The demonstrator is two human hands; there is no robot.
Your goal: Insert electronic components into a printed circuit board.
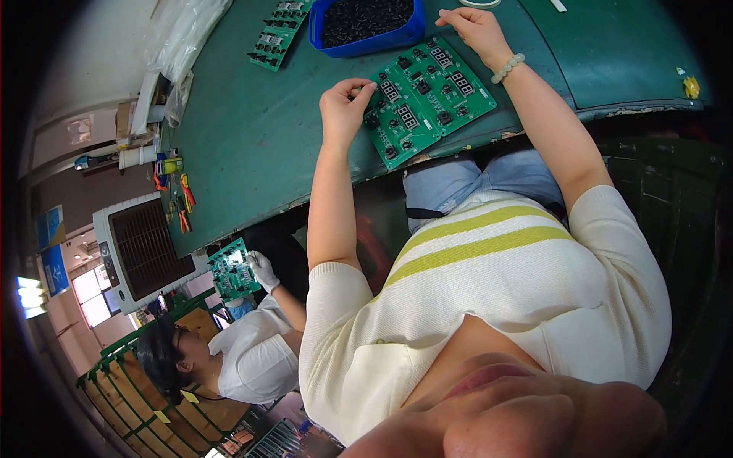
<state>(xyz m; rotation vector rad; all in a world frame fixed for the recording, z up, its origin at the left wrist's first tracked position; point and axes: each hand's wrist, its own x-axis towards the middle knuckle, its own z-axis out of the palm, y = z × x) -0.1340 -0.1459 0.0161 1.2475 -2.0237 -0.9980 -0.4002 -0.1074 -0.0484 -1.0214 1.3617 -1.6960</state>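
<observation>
A green circuit board with several digit displays and black parts lies on the table edge in front of me. My left hand is at the board's left edge, its thumb and fingers pinched together. Whatever the pinch may hold is too small to name. Beyond the board's far right corner, my right hand is raised with its fingertips drawn together. I cannot make out anything between them. A blue bin full of small black parts stands just behind the board, between my two hands.
Another green circuit board lies left of the bin on the green table. At left, a co-worker in a white top holds a circuit board with gloved hands. Hand tools hang at the table's left edge, near an air cooler.
</observation>
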